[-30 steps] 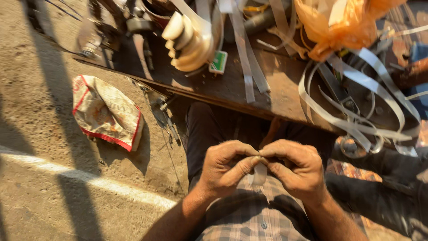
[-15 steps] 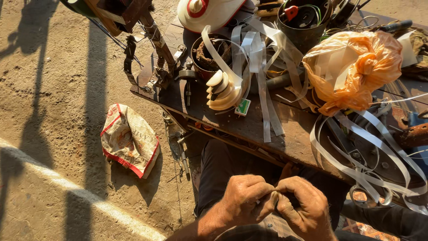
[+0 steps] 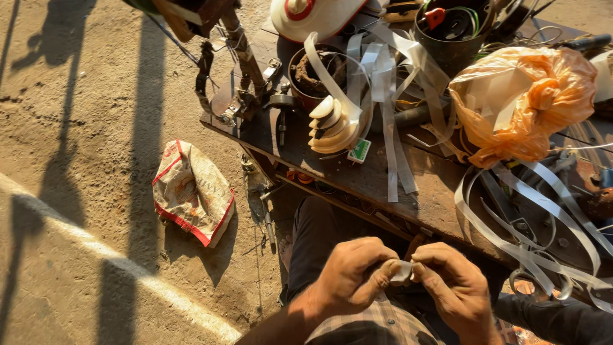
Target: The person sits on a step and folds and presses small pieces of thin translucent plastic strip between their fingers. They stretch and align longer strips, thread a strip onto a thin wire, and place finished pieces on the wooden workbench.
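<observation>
My left hand [image 3: 355,273] and my right hand [image 3: 451,285] meet in front of my lap, low in the head view. Both pinch a small pale piece [image 3: 402,272] between thumbs and fingertips; its exact kind is too small to tell. Just beyond my hands lies a dark wooden workbench [image 3: 319,156] covered with metal strips [image 3: 391,108]. My dark trousers [image 3: 311,243] show under the bench edge.
A stack of curved cream pieces [image 3: 332,124], a small green box [image 3: 359,151], an orange plastic bag [image 3: 523,105], a dark pot [image 3: 452,29] and tangled grey bands [image 3: 536,223] crowd the bench. A red-edged sack [image 3: 191,191] lies on the dirt ground at left.
The view has tilted upward, showing more of the bench and less of my lap. My hands stay pressed together on the small piece, now lower in view.
</observation>
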